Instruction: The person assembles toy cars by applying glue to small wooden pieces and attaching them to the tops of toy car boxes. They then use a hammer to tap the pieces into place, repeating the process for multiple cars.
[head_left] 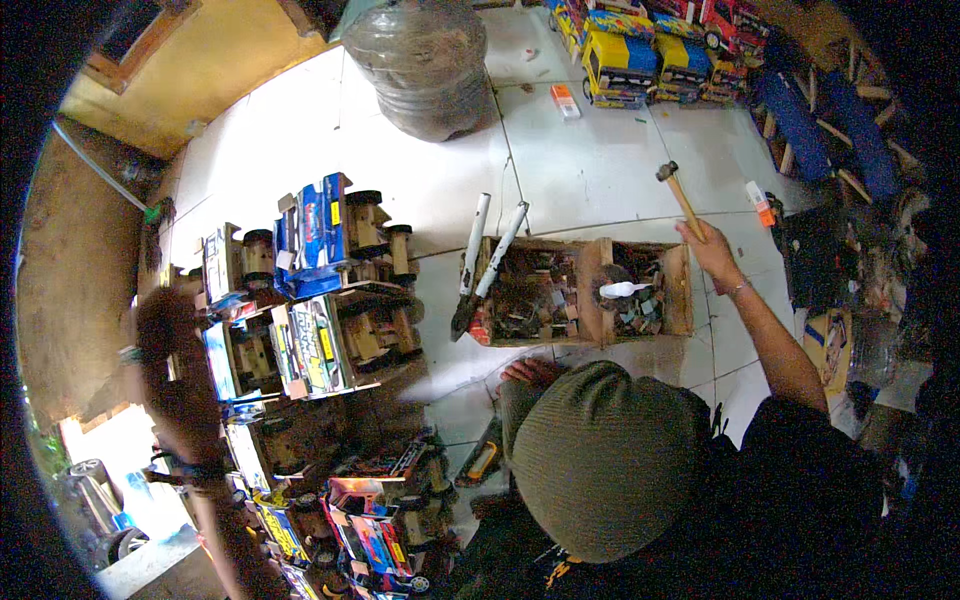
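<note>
A dark band (187,467) circles the wrist below the person's left hand (168,345), blurred and deep in shadow; the forearm (230,540) is too dim to show whether a sleeve covers it.

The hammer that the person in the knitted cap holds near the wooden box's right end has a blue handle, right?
No, the hammer has a light-brown handle, as the head view shows. The person in the knitted cap does hold it near the wooden box's right end.
</note>
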